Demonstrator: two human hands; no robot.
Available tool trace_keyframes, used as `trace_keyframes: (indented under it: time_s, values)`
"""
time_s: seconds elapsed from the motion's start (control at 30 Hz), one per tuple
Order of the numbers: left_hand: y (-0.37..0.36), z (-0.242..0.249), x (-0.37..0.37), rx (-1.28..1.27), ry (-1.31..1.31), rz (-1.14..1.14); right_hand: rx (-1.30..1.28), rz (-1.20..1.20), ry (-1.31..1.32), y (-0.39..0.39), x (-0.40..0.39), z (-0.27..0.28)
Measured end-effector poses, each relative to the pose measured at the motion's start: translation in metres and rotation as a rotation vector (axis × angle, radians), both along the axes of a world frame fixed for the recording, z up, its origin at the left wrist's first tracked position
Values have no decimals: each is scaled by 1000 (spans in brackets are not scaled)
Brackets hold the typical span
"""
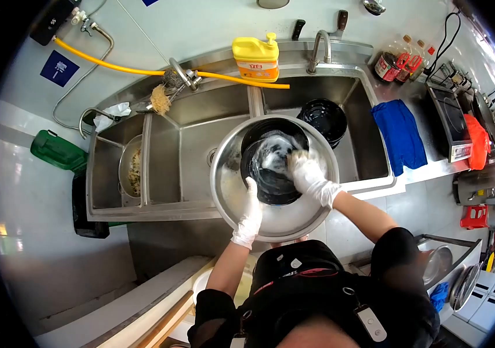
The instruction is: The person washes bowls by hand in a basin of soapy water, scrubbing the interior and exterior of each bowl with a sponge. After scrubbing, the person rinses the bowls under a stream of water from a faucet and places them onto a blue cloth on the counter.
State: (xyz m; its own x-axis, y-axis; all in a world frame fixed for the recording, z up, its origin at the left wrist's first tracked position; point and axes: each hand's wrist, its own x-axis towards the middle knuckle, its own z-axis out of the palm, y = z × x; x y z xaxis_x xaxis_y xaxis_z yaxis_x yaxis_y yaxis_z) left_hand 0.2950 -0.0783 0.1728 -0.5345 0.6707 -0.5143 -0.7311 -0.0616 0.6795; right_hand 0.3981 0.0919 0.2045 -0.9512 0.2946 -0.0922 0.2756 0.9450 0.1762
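Observation:
A large round steel basin rests over the front edge of the sink. Inside it are black bowls, the front black bowl smeared with white suds. My left hand, in a white glove, grips this bowl at its left edge, thumb up along the rim. My right hand, also gloved, is closed and pressed to the bowl's right inner side. A pale, blurred edge shows at its fingertips; what it holds I cannot make out. More black bowls are stacked in the right sink compartment.
A yellow detergent jug stands behind the sink near a yellow hose and taps. Food scraps lie in a strainer pan at left. A blue cloth hangs over the right edge; bottles stand behind it.

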Motion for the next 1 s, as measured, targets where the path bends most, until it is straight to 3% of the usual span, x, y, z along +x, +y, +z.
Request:
trace_keyframes:
  time_s: [0.03, 0.07, 0.1, 0.17, 0.2, 0.23, 0.3, 0.37, 0.43, 0.47, 0.5, 0.57, 0.63, 0.7, 0.77, 0.87, 0.9, 1.0]
  values:
    - [0, -15, -3, 0, 70, 29, -33, 125, -146, -13, 7, 23]
    - [1, -23, -5, -15, 242, 59, -30, 81, -160, -26, 7, -2]
    - [1, -24, -6, -18, 242, 60, -383, 202, -141, -31, 5, 3]
    - [0, -23, -10, 91, 55, 9, -1001, 7, 365, -48, -5, 15]
    - [1, -8, -7, 121, -43, -12, -1106, 40, 549, -55, -16, 27]
    - [5, 1, -4, 126, 131, 0, -1205, 77, 737, -59, -30, 38]
    - [7, 13, 3, 75, -65, 87, -995, 92, 797, -54, -56, 23]
    - [4, 16, 4, 54, 10, 78, -643, 216, 751, -28, -69, 11]
    - [2, 44, 11, 73, -69, 55, -381, 149, 733, -6, -68, 29]
    - [-1, 37, 9, 79, -28, 51, -346, -14, 544, -3, -59, 35]
    - [-3, 26, 7, 86, 11, 47, -162, 3, 555, 4, -51, 24]
    - [-7, 2, 2, 73, 32, 68, -171, -45, 371, 9, -34, 1]
    - [-10, -19, -2, 59, 51, 87, 37, -84, 266, -9, -12, -15]
    - [-9, -28, -5, -43, 194, 54, -149, 66, -125, -30, -3, 20]
    - [-11, -28, -4, -63, 204, 15, -890, 62, 260, -43, -1, 10]
    - [-8, -13, 0, 53, 88, -4, -1087, 11, 542, -54, -27, 33]
    - [-8, -10, 0, 48, 92, -6, -896, 186, 781, -49, -44, 30]
    - [-9, 21, 6, 69, 43, -5, -236, 166, 496, -24, -45, 36]
